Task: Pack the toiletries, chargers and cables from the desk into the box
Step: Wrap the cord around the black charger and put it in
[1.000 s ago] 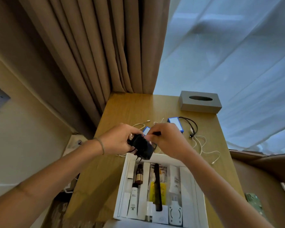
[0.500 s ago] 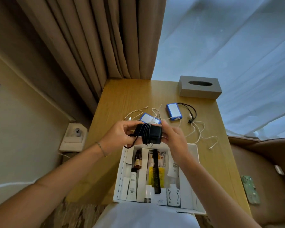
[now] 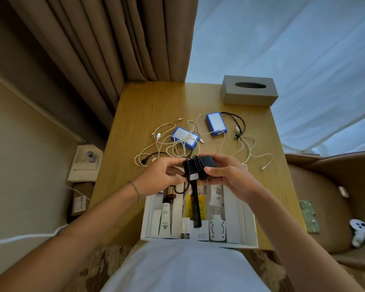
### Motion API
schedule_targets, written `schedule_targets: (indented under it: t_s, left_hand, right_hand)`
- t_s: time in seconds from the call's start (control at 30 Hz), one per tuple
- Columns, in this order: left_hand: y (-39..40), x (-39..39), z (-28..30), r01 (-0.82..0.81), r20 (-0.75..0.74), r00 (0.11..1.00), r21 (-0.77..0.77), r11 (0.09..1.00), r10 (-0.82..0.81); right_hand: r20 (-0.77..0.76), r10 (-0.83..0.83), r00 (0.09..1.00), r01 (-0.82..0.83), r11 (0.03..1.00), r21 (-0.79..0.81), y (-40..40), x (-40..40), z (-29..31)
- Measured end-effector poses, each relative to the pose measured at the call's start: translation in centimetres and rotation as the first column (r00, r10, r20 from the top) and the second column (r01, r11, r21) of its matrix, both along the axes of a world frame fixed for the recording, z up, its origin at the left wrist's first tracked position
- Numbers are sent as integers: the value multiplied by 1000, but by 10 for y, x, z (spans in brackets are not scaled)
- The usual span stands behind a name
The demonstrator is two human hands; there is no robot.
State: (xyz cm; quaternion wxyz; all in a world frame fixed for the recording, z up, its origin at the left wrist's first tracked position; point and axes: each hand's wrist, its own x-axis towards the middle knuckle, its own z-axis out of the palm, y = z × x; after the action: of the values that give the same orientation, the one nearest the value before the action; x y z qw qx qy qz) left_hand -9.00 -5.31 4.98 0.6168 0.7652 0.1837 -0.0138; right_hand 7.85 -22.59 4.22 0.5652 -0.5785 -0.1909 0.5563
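Both hands hold a black charger (image 3: 199, 167) with its black cable wound round it, just above the far end of the white box (image 3: 249, 226). My left hand (image 3: 158, 175) grips its left side and my right hand (image 3: 228, 175) its right side. Inside the box lie a black comb (image 3: 195, 205), a yellow packet (image 3: 200, 204), white tubes (image 3: 165, 218), a brown bottle (image 3: 170, 193) and a white plug adapter (image 3: 217, 227). On the desk (image 3: 152, 106) beyond lie two blue-and-white power banks (image 3: 184, 137) (image 3: 216, 123), tangled white cables (image 3: 249, 150) and a black cable (image 3: 238, 125).
A grey tissue box (image 3: 249, 90) stands at the desk's far right corner. Brown curtains (image 3: 105, 49) hang behind on the left. A wall socket (image 3: 86, 161) sits left of the desk. A brown seat (image 3: 325, 207) on the right carries a green phone case (image 3: 309, 216) and a white controller (image 3: 359, 231).
The view has tilted down, showing more of the box and my shirt. The charger has turned in my hands and now lies sideways, cable wound round it, both hands still on it.
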Motion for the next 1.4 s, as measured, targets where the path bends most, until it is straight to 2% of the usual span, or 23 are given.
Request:
schedule_targets:
  t_s: [0.07, 0.1, 0.13, 0.2, 0.33, 0.43, 0.57, 0.7, 0.83, 0.93, 1.03, 1.1, 1.27, 1.4]
  left_hand:
    - [4, -6, -10, -72, -21, 997, 272, 960, 81]
    - [7, -11, -16, -142, -1, 988, 416, 898, 157]
    - [9, -16, -22, -204, 29, 975, 518, 831, 221]
    - [12, -26, -31, -254, 53, 957, 623, 740, 284]
    - [14, -36, -50, -227, 1, 953, 659, 717, 302]
    - [12, -36, -55, -252, 33, 953, 637, 728, 301]
    - [11, -36, -59, -256, 53, 955, 644, 721, 291]
    - [11, -38, -60, -259, 63, 956, 645, 719, 287]
    - [9, -40, -60, -241, 47, 959, 653, 718, 280]
    - [7, -40, -59, -239, 43, 959, 652, 719, 279]
    - [6, -40, -55, -235, 42, 961, 646, 726, 275]
    - [5, -40, -52, -248, 46, 957, 640, 727, 286]
    - [11, -34, -43, -318, 85, 935, 634, 705, 345]
    - [21, -14, -28, -299, 102, 947, 636, 712, 306]
  right_hand:
    - [22, -2, 1000, 4, 998, -69, -4, 4, -6]
    - [41, 7, 999, -2, 995, -104, -5, 5, -10]
    - [70, 30, 997, -20, 990, -140, -7, 7, -14]
    - [162, 119, 980, -81, 971, -224, -8, 9, -22]
    - [319, 306, 897, -183, 914, -362, -5, 13, -37]
    - [432, 466, 772, -246, 846, -472, 0, 16, -42]
    - [468, 649, 600, -334, 734, -591, 10, 17, -49]
    - [487, 697, 526, -334, 696, -635, 13, 17, -59]
    - [583, 720, 377, -292, 689, -663, 11, 15, -70]
    - [661, 704, 261, -241, 710, -662, 11, 9, -77]
    - [781, 608, 143, -192, 791, -581, 5, 2, -83]
    - [848, 520, 97, -165, 849, -502, 0, 1, -83]
    - [945, 321, 68, -140, 941, -309, -2, -2, -63]
    - [969, 164, 184, -41, 986, -159, 6, 7, -36]
